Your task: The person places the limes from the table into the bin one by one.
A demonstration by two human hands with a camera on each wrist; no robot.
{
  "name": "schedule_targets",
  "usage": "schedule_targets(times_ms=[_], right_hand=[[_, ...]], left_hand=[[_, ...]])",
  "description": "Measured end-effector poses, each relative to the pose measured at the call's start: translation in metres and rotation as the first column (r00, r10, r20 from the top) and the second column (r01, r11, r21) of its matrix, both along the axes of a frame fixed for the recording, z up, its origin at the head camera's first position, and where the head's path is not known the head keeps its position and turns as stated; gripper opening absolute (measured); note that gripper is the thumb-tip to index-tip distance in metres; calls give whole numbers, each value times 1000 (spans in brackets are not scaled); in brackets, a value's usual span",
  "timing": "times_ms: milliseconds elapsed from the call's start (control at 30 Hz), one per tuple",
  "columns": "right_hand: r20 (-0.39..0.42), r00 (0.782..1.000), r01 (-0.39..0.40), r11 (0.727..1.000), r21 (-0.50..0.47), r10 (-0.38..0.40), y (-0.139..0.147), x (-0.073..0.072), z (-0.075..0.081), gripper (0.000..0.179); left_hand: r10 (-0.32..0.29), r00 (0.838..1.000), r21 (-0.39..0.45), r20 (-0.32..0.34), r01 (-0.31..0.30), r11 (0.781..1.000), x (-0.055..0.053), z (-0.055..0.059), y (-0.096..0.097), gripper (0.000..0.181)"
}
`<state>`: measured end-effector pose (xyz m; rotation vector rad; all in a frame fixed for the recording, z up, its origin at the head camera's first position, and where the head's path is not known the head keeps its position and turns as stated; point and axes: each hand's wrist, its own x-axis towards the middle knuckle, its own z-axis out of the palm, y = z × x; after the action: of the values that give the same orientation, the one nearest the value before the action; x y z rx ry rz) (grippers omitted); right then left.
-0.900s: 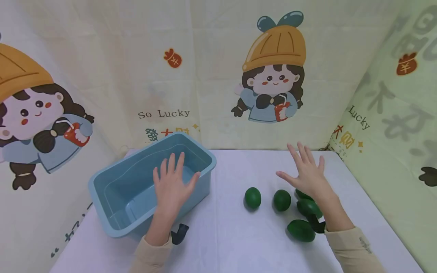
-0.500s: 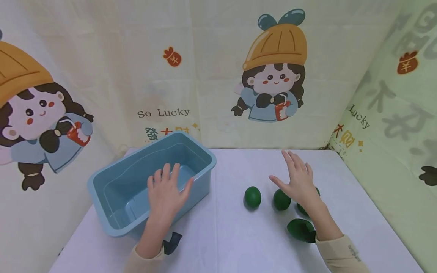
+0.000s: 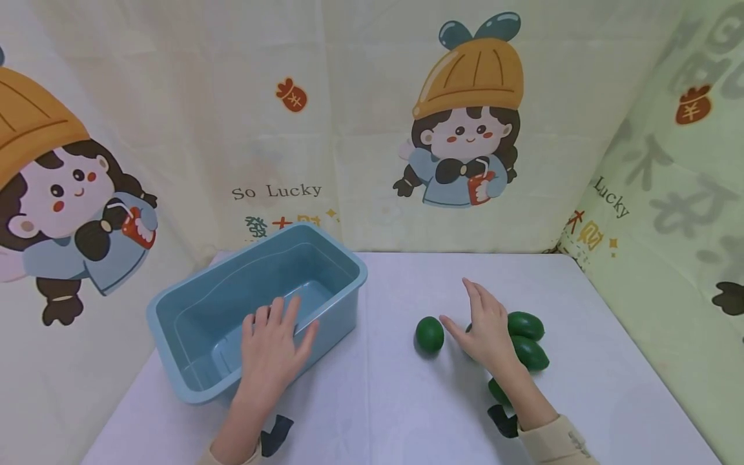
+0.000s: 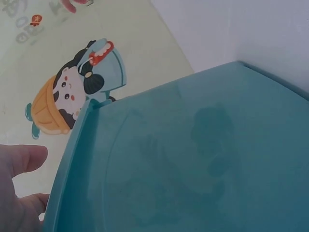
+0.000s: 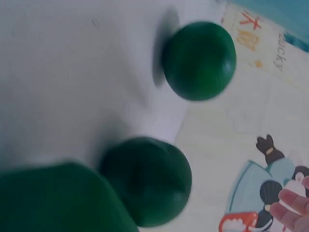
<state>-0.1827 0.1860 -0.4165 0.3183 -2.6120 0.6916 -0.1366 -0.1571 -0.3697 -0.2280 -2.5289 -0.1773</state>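
Now, right hand (image 3: 485, 332): poised low over the fruit, thumb held well away from the lightly bent fingers, with nothing in its grasp.
Left hand (image 3: 270, 352): above the near side of the blue bin (image 3: 340, 326), fingers parted and slightly bent, gripping nothing; whether it touches the rim I cannot tell.
Lone fruit (image 3: 429, 334): green, on the white table (image 3: 395, 413), just beside the right thumb in the head view, between the bin and the other fruit.
Hidden fruit (image 3: 469, 328): mostly behind the right hand, an edge showing.
Paired fruits (image 3: 527, 354): right of the right hand, close together, one farther back.
Near fruit (image 3: 498, 391): partly covered by the right forearm.
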Motion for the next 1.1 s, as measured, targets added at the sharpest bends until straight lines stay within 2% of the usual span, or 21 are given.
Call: schedule_targets(times_ms=[100,267,433,733,867,1100], right_hand=[[12,1000,3,1000,-3,-3,-4,2,-5,80],[28,999,22,1000,-4,-22,-10,2,-12,80],[55,998,41,998,39,-43,-15,3,-21,81],[151,987,49,994,101,-64,-27,6,-37,83],[176,982,43,992,122,-65,-32,7,-40,83],[190,978,51,984,169,-83,-35,9,-44,86]], left_hand=[[-24,1000,-10,-19,24,1000,3,-2,-3,46],[-39,999,-36,-2,39,999,7,-2,-7,46],[-46,999,-73,6,46,996,13,0,-10,45],[-68,997,-103,-40,64,993,18,-1,-14,59],[-64,998,-105,-5,63,993,21,-1,-17,47],[-7,997,-134,80,18,991,27,0,-21,35]])
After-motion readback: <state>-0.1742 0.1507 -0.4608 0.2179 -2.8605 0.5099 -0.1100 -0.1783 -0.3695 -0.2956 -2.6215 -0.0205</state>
